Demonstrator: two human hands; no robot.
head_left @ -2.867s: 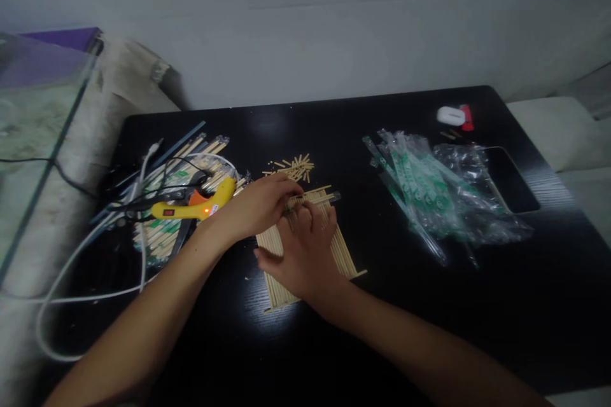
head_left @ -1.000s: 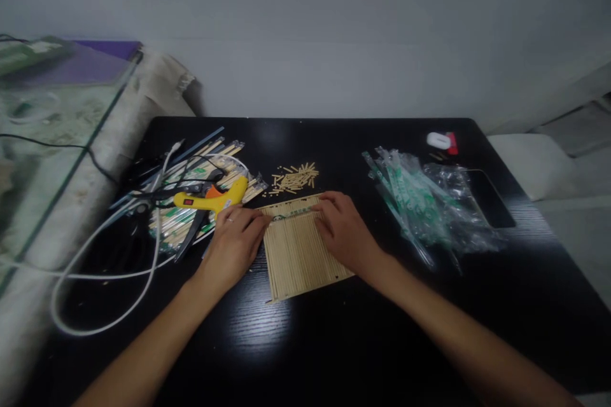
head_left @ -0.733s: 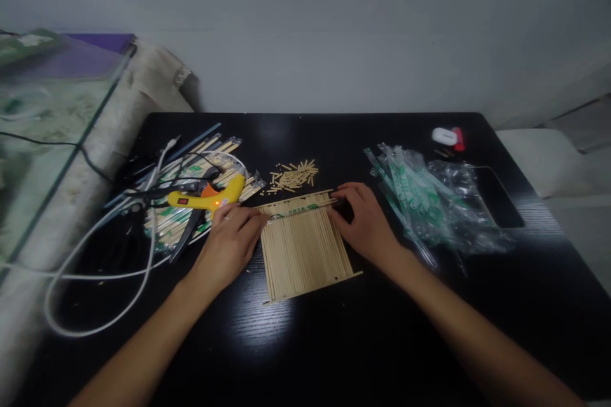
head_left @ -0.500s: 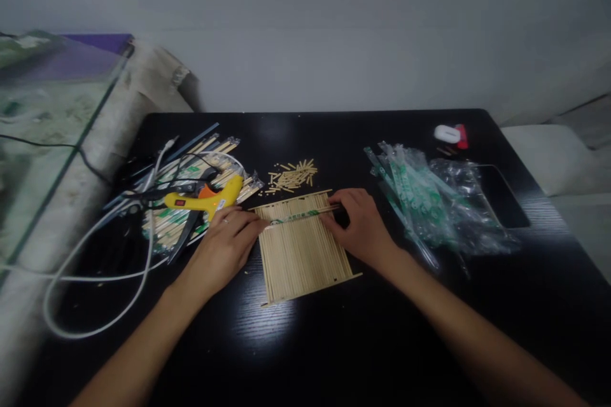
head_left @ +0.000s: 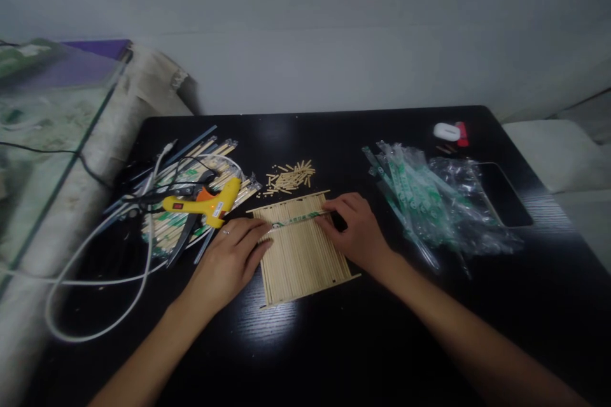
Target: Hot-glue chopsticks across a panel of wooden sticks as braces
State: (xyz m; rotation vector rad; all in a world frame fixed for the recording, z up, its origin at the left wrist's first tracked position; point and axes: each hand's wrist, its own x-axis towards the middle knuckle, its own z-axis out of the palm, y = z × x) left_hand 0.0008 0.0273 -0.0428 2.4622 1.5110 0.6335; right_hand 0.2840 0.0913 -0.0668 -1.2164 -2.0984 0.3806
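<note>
the printed wrapper [head_left: 296,219] now stretches left to right across the far part of the stick mat [head_left: 303,261], a hand at each end; about three seconds ago the hands were bunched together at the mat's far edge. that change leaves most of the mat's near part uncovered, and to my eye means both hands are given over to the wrapper.

the right hand [head_left: 358,229] has its thumb and forefinger bent close around the wrapper's right end. the left hand [head_left: 226,257] has its fingers together at the left end, thumb slightly apart on the near side; i cannot tell whether they pinch or just press. the light is dim, so whether sticks lie inside the wrapper is hard to say.

the yellow glue gun [head_left: 205,203], partly overlapped by the left hand half a second ago, shows whole, lying left on wrapped chopsticks [head_left: 165,232]. short cut pieces [head_left: 293,177] lie just beyond the mat's far edge.
</note>
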